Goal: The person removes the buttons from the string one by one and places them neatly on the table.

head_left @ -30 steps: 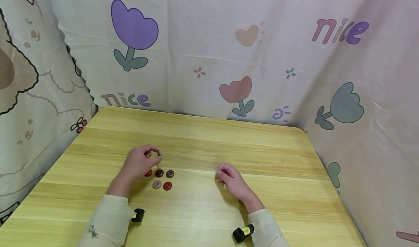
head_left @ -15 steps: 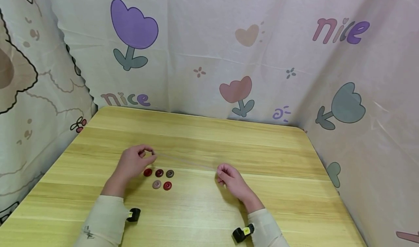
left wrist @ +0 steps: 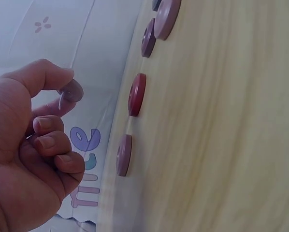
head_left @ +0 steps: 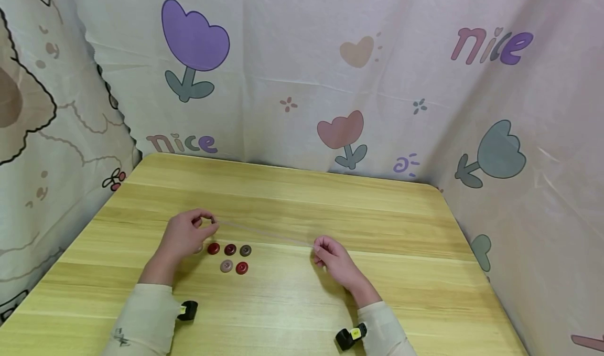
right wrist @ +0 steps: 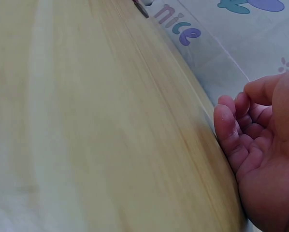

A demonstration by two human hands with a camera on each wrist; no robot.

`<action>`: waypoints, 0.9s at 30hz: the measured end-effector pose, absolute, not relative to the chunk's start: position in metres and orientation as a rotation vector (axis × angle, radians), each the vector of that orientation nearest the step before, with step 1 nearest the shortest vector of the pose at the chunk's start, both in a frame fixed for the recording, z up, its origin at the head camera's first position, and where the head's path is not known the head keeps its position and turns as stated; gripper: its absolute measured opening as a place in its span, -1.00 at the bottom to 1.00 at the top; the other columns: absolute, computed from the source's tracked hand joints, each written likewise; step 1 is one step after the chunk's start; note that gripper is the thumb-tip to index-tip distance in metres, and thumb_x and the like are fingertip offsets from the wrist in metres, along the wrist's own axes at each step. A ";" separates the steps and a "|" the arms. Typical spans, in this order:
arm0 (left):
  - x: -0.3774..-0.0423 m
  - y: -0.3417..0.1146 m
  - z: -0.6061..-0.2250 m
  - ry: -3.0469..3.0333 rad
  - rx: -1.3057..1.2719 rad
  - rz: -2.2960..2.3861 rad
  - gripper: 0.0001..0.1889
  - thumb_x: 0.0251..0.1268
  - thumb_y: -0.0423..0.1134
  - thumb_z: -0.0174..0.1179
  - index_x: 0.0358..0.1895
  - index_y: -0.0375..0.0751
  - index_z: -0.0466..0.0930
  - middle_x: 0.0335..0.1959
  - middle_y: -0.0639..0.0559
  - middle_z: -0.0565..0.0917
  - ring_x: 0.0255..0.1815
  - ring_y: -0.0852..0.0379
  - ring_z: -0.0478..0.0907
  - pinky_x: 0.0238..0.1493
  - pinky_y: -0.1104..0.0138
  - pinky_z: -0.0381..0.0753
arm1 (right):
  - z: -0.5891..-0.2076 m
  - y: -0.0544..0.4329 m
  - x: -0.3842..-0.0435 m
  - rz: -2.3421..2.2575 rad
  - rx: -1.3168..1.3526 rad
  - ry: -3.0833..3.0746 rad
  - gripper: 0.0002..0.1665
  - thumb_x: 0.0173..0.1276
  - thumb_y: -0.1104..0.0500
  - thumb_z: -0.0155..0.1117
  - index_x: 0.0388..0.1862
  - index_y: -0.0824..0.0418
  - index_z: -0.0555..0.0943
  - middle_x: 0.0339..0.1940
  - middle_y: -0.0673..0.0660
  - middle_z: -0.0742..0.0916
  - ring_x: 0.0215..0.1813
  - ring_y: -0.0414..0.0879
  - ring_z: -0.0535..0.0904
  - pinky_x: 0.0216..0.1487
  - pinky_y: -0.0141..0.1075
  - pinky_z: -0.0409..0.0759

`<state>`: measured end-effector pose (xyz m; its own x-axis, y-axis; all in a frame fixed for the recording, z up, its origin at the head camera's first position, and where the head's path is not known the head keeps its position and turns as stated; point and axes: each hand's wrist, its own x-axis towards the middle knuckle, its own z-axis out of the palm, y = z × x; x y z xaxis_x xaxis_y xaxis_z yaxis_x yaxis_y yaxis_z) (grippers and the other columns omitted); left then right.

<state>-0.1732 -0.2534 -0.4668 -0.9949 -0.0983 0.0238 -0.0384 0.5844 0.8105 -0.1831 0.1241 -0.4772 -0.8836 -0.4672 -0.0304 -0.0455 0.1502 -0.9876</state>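
My left hand (head_left: 183,234) pinches a grey-brown button (left wrist: 73,90) between thumb and index finger, above the table. A thin pale thread (head_left: 264,232) runs taut from this button across to my right hand (head_left: 336,259). A short pale end pokes out at the button in the left wrist view. Thumb and index finger of the right hand pinch the thread's other end. Below the left hand lie a red button (head_left: 214,248), a dark red button (head_left: 229,249), a dark grey-brown button (head_left: 245,250), a pinkish-beige button (head_left: 226,266) and another red button (head_left: 241,268).
One more pinkish button (left wrist: 123,155) lies on the wooden table (head_left: 292,303), mostly hidden by the left hand in the head view. Black wrist cameras sit by both sleeves. A printed curtain (head_left: 283,57) hangs behind the table and along its sides.
My left hand has moved left with the button, and the thread between the hands spans farther. The red button at the left has come into full view. The right hand has stayed put.
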 end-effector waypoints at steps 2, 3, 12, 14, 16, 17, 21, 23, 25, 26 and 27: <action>-0.173 -0.255 -0.467 -2.738 0.126 -1.401 -0.74 0.36 -0.14 0.30 -0.02 -0.21 0.60 -0.57 0.02 0.24 -0.72 0.10 0.40 -0.67 0.30 0.42 | -0.478 0.124 -0.183 -1.789 -0.486 2.105 -0.75 0.62 0.35 -0.09 -0.10 0.62 0.36 -0.31 0.51 0.50 -0.26 0.11 0.47 -0.20 -0.23 0.52; -0.173 -0.256 -0.467 -2.738 0.131 -1.402 -0.74 0.36 -0.15 0.29 -0.02 -0.21 0.60 -0.57 0.02 0.24 -0.72 0.09 0.41 -0.66 0.29 0.44 | -0.479 0.124 -0.184 -1.795 -0.486 2.103 -0.76 0.62 0.35 -0.09 -0.10 0.61 0.37 -0.31 0.49 0.51 -0.25 0.10 0.47 -0.20 -0.23 0.52; -0.169 -0.262 -0.467 -2.748 0.127 -1.237 -0.75 0.34 -0.13 0.31 -0.05 -0.20 0.65 -0.61 0.03 0.27 -0.63 0.08 0.26 -0.61 0.28 0.30 | -0.509 0.129 -0.197 -1.793 -0.468 2.112 -0.77 0.63 0.31 -0.08 -0.10 0.53 0.40 -0.33 0.31 0.54 -0.26 0.03 0.48 -0.23 -0.27 0.51; -0.168 -0.263 -0.466 -2.738 0.127 -1.231 -0.75 0.34 -0.15 0.30 -0.05 -0.22 0.65 -0.61 0.02 0.27 -0.62 0.08 0.24 -0.61 0.28 0.30 | -0.505 0.128 -0.196 -1.794 -0.464 2.112 -0.78 0.62 0.32 -0.08 -0.10 0.54 0.40 -0.33 0.29 0.54 -0.26 0.04 0.48 -0.22 -0.27 0.52; -0.167 -0.264 -0.466 -2.736 0.132 -1.239 -0.78 0.34 -0.17 0.30 -0.06 -0.21 0.65 -0.61 0.02 0.27 -0.63 0.10 0.24 -0.62 0.29 0.30 | -0.499 0.127 -0.193 -1.802 -0.469 2.108 -0.78 0.62 0.34 -0.08 -0.11 0.56 0.39 -0.34 0.28 0.53 -0.26 0.05 0.48 -0.22 -0.26 0.52; -0.166 -0.265 -0.466 -2.735 0.133 -1.238 -0.79 0.33 -0.18 0.30 -0.08 -0.20 0.65 -0.61 0.02 0.26 -0.63 0.10 0.24 -0.62 0.30 0.30 | -0.494 0.127 -0.191 -1.804 -0.471 2.106 -0.78 0.62 0.34 -0.08 -0.11 0.57 0.39 -0.34 0.29 0.53 -0.26 0.05 0.48 -0.22 -0.26 0.52; -0.161 -0.265 -0.466 -2.749 0.128 -1.236 -0.80 0.32 -0.18 0.31 -0.09 -0.18 0.66 -0.61 0.02 0.26 -0.64 0.12 0.21 -0.61 0.31 0.26 | -0.484 0.125 -0.185 -1.812 -0.490 2.099 -0.79 0.61 0.35 -0.08 -0.12 0.57 0.38 -0.34 0.30 0.53 -0.26 0.03 0.48 -0.23 -0.27 0.52; -0.158 -0.265 -0.466 -2.764 0.125 -1.228 -0.79 0.32 -0.18 0.31 -0.09 -0.19 0.66 -0.58 0.02 0.30 -0.57 0.09 0.25 -0.58 0.30 0.27 | -0.483 0.125 -0.184 -1.812 -0.494 2.097 -0.80 0.61 0.35 -0.08 -0.12 0.56 0.37 -0.34 0.32 0.53 -0.26 0.03 0.48 -0.23 -0.28 0.52; -0.155 -0.265 -0.465 -2.779 0.123 -1.224 -0.78 0.32 -0.18 0.32 -0.08 -0.20 0.67 -0.57 0.02 0.33 -0.49 0.06 0.31 -0.56 0.29 0.29 | -0.480 0.125 -0.184 -1.807 -0.492 2.101 -0.79 0.61 0.35 -0.08 -0.11 0.56 0.38 -0.33 0.36 0.52 -0.26 0.04 0.48 -0.22 -0.27 0.52; -0.153 -0.264 -0.465 -2.788 0.120 -1.218 -0.79 0.31 -0.18 0.32 -0.09 -0.20 0.67 -0.57 0.02 0.34 -0.44 0.04 0.33 -0.55 0.29 0.30 | -0.479 0.125 -0.183 -1.805 -0.489 2.099 -0.79 0.61 0.35 -0.08 -0.11 0.57 0.38 -0.33 0.38 0.52 -0.26 0.05 0.48 -0.22 -0.26 0.52; -0.152 -0.264 -0.465 -2.794 0.112 -1.212 -0.80 0.30 -0.19 0.32 -0.10 -0.20 0.67 -0.58 0.02 0.33 -0.43 0.03 0.33 -0.55 0.28 0.30 | -0.479 0.125 -0.183 -1.802 -0.491 2.100 -0.79 0.61 0.36 -0.08 -0.11 0.58 0.38 -0.33 0.39 0.52 -0.26 0.06 0.48 -0.22 -0.26 0.52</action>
